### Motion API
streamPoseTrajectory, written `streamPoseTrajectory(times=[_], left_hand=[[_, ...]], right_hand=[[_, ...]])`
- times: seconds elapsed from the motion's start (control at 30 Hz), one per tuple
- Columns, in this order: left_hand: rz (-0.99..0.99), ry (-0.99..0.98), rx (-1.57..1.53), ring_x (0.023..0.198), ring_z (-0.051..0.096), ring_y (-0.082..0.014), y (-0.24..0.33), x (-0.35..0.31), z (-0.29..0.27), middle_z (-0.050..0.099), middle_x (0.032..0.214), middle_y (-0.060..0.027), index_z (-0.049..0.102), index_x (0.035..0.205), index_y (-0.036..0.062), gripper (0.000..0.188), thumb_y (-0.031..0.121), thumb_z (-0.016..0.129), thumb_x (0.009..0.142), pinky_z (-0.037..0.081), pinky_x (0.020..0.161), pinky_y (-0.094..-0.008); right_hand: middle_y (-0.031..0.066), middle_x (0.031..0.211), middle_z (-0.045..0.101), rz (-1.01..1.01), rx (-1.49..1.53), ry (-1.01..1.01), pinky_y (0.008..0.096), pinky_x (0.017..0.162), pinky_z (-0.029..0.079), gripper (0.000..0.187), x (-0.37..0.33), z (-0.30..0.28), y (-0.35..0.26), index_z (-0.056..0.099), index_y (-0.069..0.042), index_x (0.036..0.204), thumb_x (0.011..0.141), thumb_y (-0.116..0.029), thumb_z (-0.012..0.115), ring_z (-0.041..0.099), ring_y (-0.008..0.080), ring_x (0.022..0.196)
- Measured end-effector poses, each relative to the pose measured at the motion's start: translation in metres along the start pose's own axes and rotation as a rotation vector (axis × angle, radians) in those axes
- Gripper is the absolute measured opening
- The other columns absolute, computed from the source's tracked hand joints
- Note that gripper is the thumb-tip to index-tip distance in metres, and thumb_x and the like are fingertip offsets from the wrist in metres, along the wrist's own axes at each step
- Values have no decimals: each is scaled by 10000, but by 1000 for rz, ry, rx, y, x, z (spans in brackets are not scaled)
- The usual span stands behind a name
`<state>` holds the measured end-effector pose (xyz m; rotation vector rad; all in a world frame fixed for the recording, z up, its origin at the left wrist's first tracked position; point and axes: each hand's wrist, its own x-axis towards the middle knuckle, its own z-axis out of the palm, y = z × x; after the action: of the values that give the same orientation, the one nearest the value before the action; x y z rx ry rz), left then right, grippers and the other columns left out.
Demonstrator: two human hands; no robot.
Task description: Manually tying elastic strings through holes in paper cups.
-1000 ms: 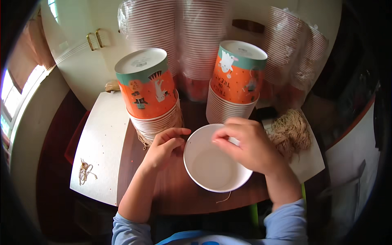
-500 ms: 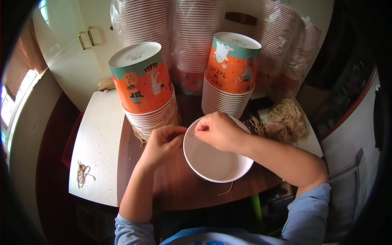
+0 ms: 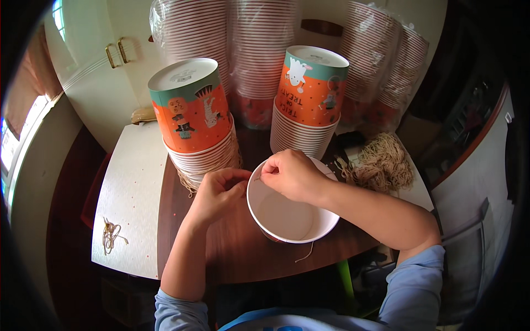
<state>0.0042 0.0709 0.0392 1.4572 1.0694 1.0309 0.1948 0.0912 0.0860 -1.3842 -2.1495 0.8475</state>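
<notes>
A paper bucket [image 3: 287,218], white inside, stands tilted on the table before me with its mouth up. Inside its left rim my right hand [image 3: 295,175] pinches a short bit of twine [image 3: 258,178] against the wall. My left hand [image 3: 222,190] is closed at the outside of the same rim, thumb and forefinger together; whatever lies between them is hidden. A loose end of thin twine [image 3: 305,252] hangs from the bucket's near side onto the dark tabletop.
Behind stand two stacks of upside-down orange and green buckets, a left stack [image 3: 192,118] wrapped low with twine and a right stack [image 3: 312,91]. A twine bundle [image 3: 386,163] lies at right, a small coil [image 3: 112,236] at left. Plastic-wrapped bucket stacks [image 3: 262,49] rise behind.
The bucket tilts a little differently, showing a bit of its outer wall at the near side. Both hands stay at the left rim, with the right fingertips shifted slightly.
</notes>
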Motion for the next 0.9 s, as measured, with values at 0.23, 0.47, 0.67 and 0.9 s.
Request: streamPoseTrajectory(times=[0.23,0.47,0.67,0.9], left_hand=[[39,-3,0,788,605,-86,-6,0,1,664,882,-60,634,1057,-61,230,33,574,856,494,713,-222],[107,26,188,722,585,-83,-3,-1,4,656,784,-52,652,941,-63,158,42,598,836,479,656,-226],[-99,-74,-95,678,607,-125,8,-6,-10,647,745,-66,649,833,-24,147,103,574,841,501,651,-257],[-316,-175,-584,756,677,-255,3,-11,-30,661,831,-145,557,888,43,81,95,498,868,546,718,-345]], right_hand=[[69,643,635,-15,39,1,286,554,459,131,5,8,6,677,10,804,801,-106,617,580,110,592],[54,676,642,-16,76,-49,274,578,462,128,8,14,10,681,2,820,824,-114,629,564,85,625],[26,735,633,54,167,-194,239,596,449,197,-14,-21,-15,635,-5,939,824,-160,673,543,51,674],[98,813,614,-186,134,-363,309,695,507,234,-106,-34,-49,630,-8,886,816,-219,704,638,196,773]])
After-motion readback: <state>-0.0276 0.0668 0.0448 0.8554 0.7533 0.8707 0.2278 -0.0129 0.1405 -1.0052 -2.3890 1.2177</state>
